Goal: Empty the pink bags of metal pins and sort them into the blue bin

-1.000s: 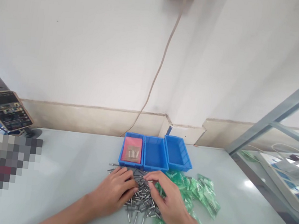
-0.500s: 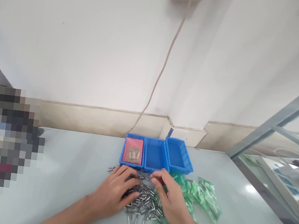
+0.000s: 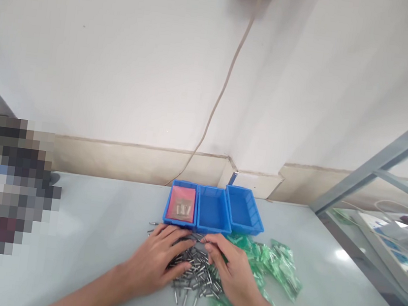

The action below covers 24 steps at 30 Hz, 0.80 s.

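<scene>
A heap of small metal pins [image 3: 195, 271] lies on the table between my two hands. My left hand [image 3: 156, 254] rests over the heap's left side, fingers spread and curved, covering part of it. On the right, my right hand [image 3: 233, 266] has thumb and forefinger pinched at a metal pin near the top of the heap; the fingertips hide most of that pin. Green plastic bags [image 3: 279, 269] with pins inside lie beside and beneath my right hand.
Behind the heap stand three blue bins in a row: a left bin [image 3: 166, 208] holding a pink sheet and a small clear bag of parts, a middle bin [image 3: 215, 209] and a right bin [image 3: 243, 210]. A cable [image 3: 228, 76] runs down the wall. Metal frame posts [image 3: 381, 160] flank the table.
My right hand has lowered slightly and its fingertips now meet at a pin by the heap's top. My left hand stays nearly where it was. The view has shifted a little.
</scene>
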### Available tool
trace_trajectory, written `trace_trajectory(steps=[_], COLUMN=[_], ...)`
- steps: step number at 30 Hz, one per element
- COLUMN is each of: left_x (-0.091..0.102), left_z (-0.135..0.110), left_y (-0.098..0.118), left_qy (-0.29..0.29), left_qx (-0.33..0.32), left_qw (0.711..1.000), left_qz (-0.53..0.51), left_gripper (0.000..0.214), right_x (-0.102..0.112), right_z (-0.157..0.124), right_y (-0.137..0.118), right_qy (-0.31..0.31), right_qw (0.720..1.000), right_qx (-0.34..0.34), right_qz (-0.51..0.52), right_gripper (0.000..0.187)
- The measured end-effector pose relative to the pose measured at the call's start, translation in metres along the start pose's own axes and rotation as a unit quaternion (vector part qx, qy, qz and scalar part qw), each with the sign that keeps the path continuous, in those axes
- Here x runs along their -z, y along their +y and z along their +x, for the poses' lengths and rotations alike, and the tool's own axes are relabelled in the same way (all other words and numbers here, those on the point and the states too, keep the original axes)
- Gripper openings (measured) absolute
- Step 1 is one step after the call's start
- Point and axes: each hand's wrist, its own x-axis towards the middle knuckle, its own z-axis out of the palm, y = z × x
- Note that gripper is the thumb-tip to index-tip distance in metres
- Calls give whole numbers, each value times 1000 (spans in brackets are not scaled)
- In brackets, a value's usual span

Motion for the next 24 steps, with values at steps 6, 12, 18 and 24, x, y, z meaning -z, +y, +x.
trace_trajectory(steps=[6, 12, 18, 24], left_x=[1, 2, 4, 6], left_z=[1, 1, 1, 0], left_y=[1, 2, 3, 1], left_qy=[3, -6, 1, 86], left_qx=[-3, -2, -17, -59], left_qw=[1000, 1000, 999, 993], left_qz=[4, 17, 29, 53], left_gripper=[40, 46, 46, 44], right_x=[-1, -1, 7, 18], right_z=[-1, 0, 5, 11], right_y=[3, 3, -5, 8], right_qy=[14, 33, 62, 102], right_qw=[999, 998, 986, 969], right_qx=[31, 52, 117, 117], right_qz=[-7, -26, -100, -191], right_gripper=[29, 32, 31, 29])
